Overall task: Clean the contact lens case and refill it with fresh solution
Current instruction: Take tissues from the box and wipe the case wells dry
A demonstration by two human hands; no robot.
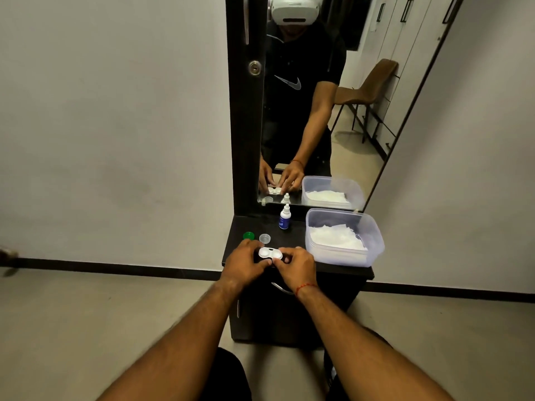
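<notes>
A white two-well contact lens case (269, 252) is held just above the dark cabinet top (292, 237), between both hands. My left hand (246, 263) grips its left end and my right hand (295, 266) pinches its right end. Both wells look uncapped. A green cap (248, 235) and a clear cap (264, 238) lie on the top just behind my left hand. Further back, near the mirror, a small white dropper bottle with a blue label (285, 217) stands upright.
A clear plastic tub (373, 247) holding white tissues sits at the right of the cabinet top. A tall mirror (333, 96) rises behind it and reflects a person, a chair and cupboards. The cabinet has a drawer handle (282, 288) below my hands.
</notes>
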